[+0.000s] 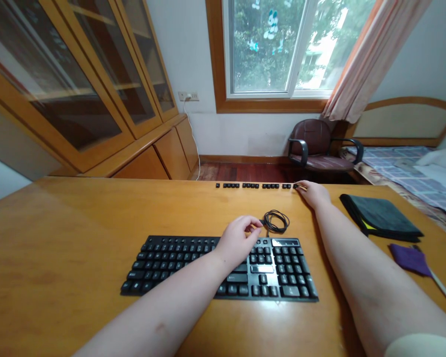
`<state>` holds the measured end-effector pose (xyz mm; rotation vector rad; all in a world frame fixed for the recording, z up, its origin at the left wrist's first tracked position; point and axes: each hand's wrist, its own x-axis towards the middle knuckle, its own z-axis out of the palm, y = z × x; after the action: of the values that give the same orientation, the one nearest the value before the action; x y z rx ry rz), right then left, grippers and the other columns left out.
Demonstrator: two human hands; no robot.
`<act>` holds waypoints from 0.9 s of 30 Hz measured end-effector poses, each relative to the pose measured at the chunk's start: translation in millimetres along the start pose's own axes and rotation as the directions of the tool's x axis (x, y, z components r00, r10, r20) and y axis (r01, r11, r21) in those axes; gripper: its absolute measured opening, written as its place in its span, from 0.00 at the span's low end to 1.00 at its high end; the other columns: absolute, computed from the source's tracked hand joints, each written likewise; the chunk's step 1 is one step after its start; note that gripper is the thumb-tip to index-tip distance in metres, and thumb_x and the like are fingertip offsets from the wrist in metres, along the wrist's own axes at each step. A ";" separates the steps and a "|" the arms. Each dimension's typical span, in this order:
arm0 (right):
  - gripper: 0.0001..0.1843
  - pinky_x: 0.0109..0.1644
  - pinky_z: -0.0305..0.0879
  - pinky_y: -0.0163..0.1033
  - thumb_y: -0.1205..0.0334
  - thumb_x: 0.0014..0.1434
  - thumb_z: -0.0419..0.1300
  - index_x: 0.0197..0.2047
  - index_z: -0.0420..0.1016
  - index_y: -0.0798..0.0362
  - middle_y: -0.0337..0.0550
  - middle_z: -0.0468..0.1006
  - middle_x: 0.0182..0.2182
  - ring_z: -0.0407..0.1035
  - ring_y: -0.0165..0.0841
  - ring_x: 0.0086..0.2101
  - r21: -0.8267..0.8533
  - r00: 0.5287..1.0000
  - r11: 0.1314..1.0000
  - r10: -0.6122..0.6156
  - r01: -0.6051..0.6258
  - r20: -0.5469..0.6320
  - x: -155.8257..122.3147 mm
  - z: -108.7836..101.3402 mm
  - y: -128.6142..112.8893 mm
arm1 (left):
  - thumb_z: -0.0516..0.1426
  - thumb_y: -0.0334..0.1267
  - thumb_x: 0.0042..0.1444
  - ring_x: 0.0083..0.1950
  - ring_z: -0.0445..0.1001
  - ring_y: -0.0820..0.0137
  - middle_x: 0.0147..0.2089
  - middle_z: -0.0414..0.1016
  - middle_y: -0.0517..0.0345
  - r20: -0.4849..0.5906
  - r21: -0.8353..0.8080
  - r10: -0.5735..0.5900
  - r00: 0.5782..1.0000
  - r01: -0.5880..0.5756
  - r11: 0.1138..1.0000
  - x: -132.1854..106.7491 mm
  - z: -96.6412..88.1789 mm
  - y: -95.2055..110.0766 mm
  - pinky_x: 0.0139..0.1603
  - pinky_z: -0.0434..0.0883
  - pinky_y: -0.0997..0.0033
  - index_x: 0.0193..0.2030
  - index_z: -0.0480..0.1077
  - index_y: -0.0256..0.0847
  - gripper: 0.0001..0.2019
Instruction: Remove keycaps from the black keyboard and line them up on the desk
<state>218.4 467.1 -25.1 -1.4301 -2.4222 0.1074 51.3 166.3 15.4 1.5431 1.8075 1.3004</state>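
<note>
A black keyboard [262, 269] lies on the wooden desk, with some bare spots in its top row. My left hand [240, 240] is above the upper right part of the keyboard, fingers curled and thumb and fingertips close together; whether anything is between them is hidden. Just right of those fingertips sits the coiled black cable [276, 221]. My right hand [314, 194] reaches to the desk's far edge, its fingertips closed on a small black keycap [295, 186]. That keycap is at the right end of a row of loose keycaps [250, 186], set out in small groups.
On the right of the desk [78, 238] lie a folded dark cloth [382, 216] and a purple cloth piece [410, 259] with a pale stick. Beyond the far edge stand a maroon armchair [312, 141] and a bed [394, 158]. A glass-doored cabinet [141, 114] rises at the left.
</note>
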 end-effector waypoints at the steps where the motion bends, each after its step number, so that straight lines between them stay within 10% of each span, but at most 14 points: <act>1: 0.18 0.33 0.58 0.37 0.49 0.57 0.53 0.47 0.75 0.44 0.43 0.79 0.40 0.71 0.39 0.38 0.004 1.000 1.000 -0.010 0.010 -0.004 -0.1 0.2 -0.2 | 0.53 0.30 0.53 0.38 0.71 0.72 0.37 0.73 0.58 0.002 0.002 0.002 1.000 -0.002 1.000 0.0 0.0 -0.1 0.42 0.69 0.71 0.36 0.70 0.40 0.06; 27: 0.18 0.36 0.60 0.38 0.49 0.60 0.49 0.47 0.75 0.43 0.41 0.78 0.43 0.71 0.38 0.39 -0.104 0.995 0.991 -0.093 0.089 -0.028 -0.5 4.1 -7.1 | 0.53 0.33 0.54 0.37 0.71 0.72 0.36 0.73 0.58 0.018 0.018 0.010 1.000 -0.011 1.000 -0.9 1.1 1.4 0.39 0.69 0.72 0.35 0.71 0.41 0.05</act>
<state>211.3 463.6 -27.5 -1.3495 -2.4939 -0.0615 53.1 165.7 15.9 1.5706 1.8067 1.2743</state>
